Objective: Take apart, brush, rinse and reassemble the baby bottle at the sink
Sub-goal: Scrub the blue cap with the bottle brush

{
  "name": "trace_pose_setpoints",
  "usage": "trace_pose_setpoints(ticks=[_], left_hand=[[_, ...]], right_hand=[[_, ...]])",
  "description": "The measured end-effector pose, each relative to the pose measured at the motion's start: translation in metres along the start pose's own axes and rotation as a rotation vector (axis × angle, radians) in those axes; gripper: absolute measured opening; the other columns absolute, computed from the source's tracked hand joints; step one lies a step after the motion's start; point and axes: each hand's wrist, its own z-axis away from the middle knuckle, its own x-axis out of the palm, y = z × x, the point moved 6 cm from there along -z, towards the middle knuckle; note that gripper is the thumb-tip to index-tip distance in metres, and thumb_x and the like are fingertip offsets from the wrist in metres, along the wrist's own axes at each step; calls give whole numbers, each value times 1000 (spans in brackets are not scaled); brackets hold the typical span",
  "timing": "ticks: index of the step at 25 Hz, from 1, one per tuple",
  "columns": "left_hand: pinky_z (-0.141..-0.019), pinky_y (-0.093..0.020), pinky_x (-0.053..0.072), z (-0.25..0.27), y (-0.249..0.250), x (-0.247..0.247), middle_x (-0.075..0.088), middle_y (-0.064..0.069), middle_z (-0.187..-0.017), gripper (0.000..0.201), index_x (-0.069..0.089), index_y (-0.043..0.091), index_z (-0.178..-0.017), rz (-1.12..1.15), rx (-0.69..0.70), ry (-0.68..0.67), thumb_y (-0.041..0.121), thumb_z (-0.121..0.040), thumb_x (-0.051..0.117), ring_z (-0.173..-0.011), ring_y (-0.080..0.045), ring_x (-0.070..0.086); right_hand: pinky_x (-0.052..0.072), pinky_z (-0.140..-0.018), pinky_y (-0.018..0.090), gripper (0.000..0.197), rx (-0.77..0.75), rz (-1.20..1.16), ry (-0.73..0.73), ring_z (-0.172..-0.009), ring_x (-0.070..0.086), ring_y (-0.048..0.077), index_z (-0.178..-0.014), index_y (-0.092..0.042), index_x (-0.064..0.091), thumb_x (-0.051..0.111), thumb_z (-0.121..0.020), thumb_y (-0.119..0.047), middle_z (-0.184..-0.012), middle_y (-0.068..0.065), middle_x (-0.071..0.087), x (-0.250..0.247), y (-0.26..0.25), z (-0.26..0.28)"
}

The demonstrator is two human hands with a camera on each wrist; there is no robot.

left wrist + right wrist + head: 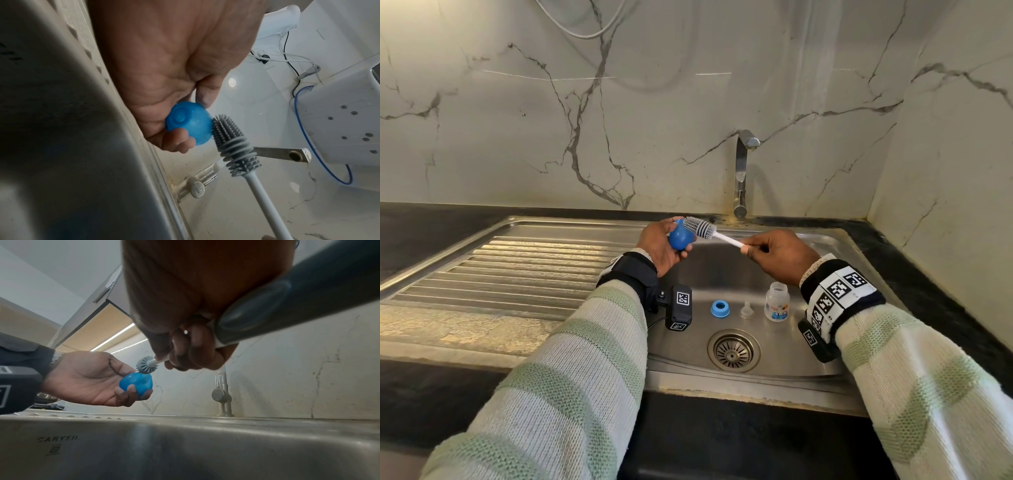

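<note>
My left hand (659, 245) grips the blue dome cap (680, 236) (189, 123) (136, 383) over the sink's back left corner. My right hand (774, 251) pinches the white handle of the grey silicone bottle brush (700, 228) (230, 144) (145, 364), whose bristle head lies against the outside of the cap. On the sink floor stand the clear bottle body (777, 301), the clear nipple (746, 309) and the blue screw ring (720, 308), all apart from each other.
The steel sink basin (767, 270) has a drain (733, 350) near its front. A ribbed draining board (517, 267) lies to the left. The tap (741, 171) rises behind the basin, shut off. Marble walls close the back and right side.
</note>
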Motion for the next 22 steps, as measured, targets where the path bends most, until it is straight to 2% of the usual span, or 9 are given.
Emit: trace_pose_setpoints(ticks=[4, 6, 9, 11, 13, 15, 16, 20, 22], left_hand=[[-54, -27, 36, 0, 0, 2, 58, -15, -90, 25, 53, 12, -110, -3, -21, 12, 25, -101, 33, -62, -20, 49], [-50, -26, 37, -2, 0, 2, 59, -16, -91, 27, 50, 10, -113, -8, -28, 6, 27, -102, 32, -60, -19, 48], [-50, -26, 39, -5, -4, -3, 60, -15, -94, 31, 49, 9, -119, 3, -33, 39, 30, -103, 33, -64, -19, 52], [-52, -27, 39, -5, -4, -4, 62, -16, -96, 37, 51, 7, -123, -13, -33, 35, 33, -104, 33, -64, -19, 52], [-54, -28, 38, -6, -5, -2, 61, -17, -97, 40, 51, 6, -125, -17, -40, 28, 34, -104, 32, -62, -19, 51], [-52, -27, 37, -6, -4, -2, 59, -15, -99, 42, 49, 6, -129, -13, -46, 47, 36, -104, 33, -64, -19, 52], [-51, -26, 36, -6, -4, -2, 59, -15, -97, 42, 49, 6, -128, -12, -43, 45, 37, -104, 33, -63, -18, 51], [-44, -22, 34, -6, -1, 1, 57, -13, -84, 37, 53, 7, -107, 29, -45, -30, 36, -104, 29, -54, -16, 44], [-42, -22, 32, -5, 1, 1, 56, -14, -80, 35, 52, 7, -104, 21, -44, -37, 34, -102, 29, -53, -16, 42]], right_hand=[[53, -73, 31, 27, -18, 9, -40, -80, 64, 16, -119, -26, 69, 58, -96, -34, -90, -4, 71, 2, -1, 0], [53, -71, 31, 29, -1, -14, 6, -79, 64, 19, -121, -25, 68, 57, -96, -35, -88, -2, 71, -2, 1, 0], [53, -72, 30, 28, -13, -5, -48, -80, 64, 17, -120, -26, 68, 59, -95, -34, -89, -4, 71, 2, -1, 1], [53, -73, 30, 29, -13, -16, -22, -81, 64, 15, -122, -25, 67, 58, -95, -34, -91, -5, 71, 2, -2, 0], [51, -69, 25, 30, -6, -37, -8, -81, 63, 13, -123, -25, 67, 58, -95, -34, -92, -8, 69, 0, -1, -1], [47, -67, 20, 28, -24, -23, -59, -81, 62, 10, -121, -25, 68, 60, -95, -32, -90, -11, 69, 2, -2, 0], [47, -67, 20, 27, -29, -20, -61, -80, 61, 9, -120, -25, 69, 60, -95, -32, -89, -11, 69, 3, -3, 1], [44, -65, 18, 31, -37, -52, -11, -78, 59, 5, -123, -21, 67, 58, -96, -32, -90, -12, 67, 2, -5, -2], [43, -63, 20, 29, -38, -44, 16, -74, 58, 6, -121, -22, 68, 57, -96, -32, -87, -10, 68, 0, -4, -2]])
